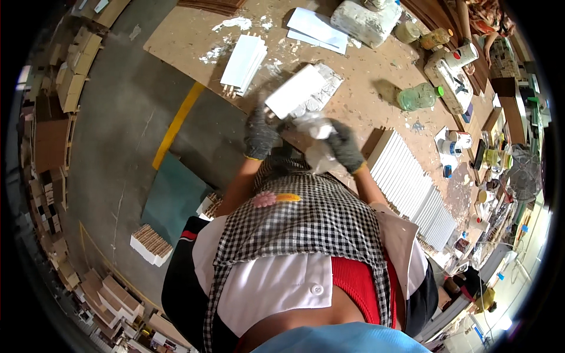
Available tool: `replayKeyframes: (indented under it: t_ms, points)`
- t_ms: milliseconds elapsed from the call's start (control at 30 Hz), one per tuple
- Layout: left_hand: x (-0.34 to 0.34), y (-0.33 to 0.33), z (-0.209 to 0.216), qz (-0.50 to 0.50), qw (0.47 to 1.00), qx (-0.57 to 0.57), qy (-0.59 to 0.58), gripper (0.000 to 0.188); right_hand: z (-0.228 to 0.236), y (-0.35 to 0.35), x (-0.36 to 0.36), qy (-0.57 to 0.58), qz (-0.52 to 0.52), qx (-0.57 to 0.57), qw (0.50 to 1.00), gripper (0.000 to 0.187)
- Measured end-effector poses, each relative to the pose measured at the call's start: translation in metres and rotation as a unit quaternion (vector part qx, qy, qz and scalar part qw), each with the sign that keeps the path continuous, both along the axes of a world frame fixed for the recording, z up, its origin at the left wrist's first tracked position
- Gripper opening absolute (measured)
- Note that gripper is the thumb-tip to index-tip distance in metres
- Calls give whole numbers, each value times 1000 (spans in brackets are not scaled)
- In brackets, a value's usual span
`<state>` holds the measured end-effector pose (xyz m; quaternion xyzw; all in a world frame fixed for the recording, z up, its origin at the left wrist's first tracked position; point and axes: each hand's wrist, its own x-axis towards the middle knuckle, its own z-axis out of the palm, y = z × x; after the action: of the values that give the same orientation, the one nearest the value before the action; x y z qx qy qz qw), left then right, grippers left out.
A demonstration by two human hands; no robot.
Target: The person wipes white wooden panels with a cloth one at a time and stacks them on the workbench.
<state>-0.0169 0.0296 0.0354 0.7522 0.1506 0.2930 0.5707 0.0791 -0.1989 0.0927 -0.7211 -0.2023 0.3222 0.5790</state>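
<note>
My left hand point(261, 134), in a dark knit glove, grips the near end of a white panel point(295, 91) with wooden dowels poking out of that end. The panel is tilted over the worktable's near edge, above a white-smeared wrapped pad point(327, 88). My right hand point(345, 145), gloved alike, is closed on a crumpled, whitish, partly see-through wad point(318, 127) just below the panel; motion blurs it. Nearby to the left lies a small stack of white panels point(244, 62) with dowels at their ends. To the right stands a long row of similar white panels point(406, 182).
The brown worktable point(371, 76) carries white sheets point(318, 28), a green-capped bottle point(419, 97), a paint-stained jug point(366, 22) and several pots and jars. Stacked white pieces point(151, 244) sit by a green board point(170, 200) at left. Another person point(485, 20) is at far right.
</note>
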Motion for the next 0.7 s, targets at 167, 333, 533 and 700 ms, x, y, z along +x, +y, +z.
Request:
replayKeyframes:
  t_ms: [167, 333, 533, 700]
  points:
    - [6, 76, 39, 229, 902, 362, 49, 83, 0, -84, 16, 116, -308, 175, 928, 34]
    - [23, 113, -5, 162, 986, 6, 37, 91, -15, -158, 13, -174, -359, -4, 917, 29]
    - [34, 34, 22, 176, 894, 409, 47, 80, 4, -282, -5, -387, -463, -185, 775, 29]
    - [59, -134, -17, -233, 945, 229, 31, 69, 6, -323, -28, -452, -491, -191, 720, 36]
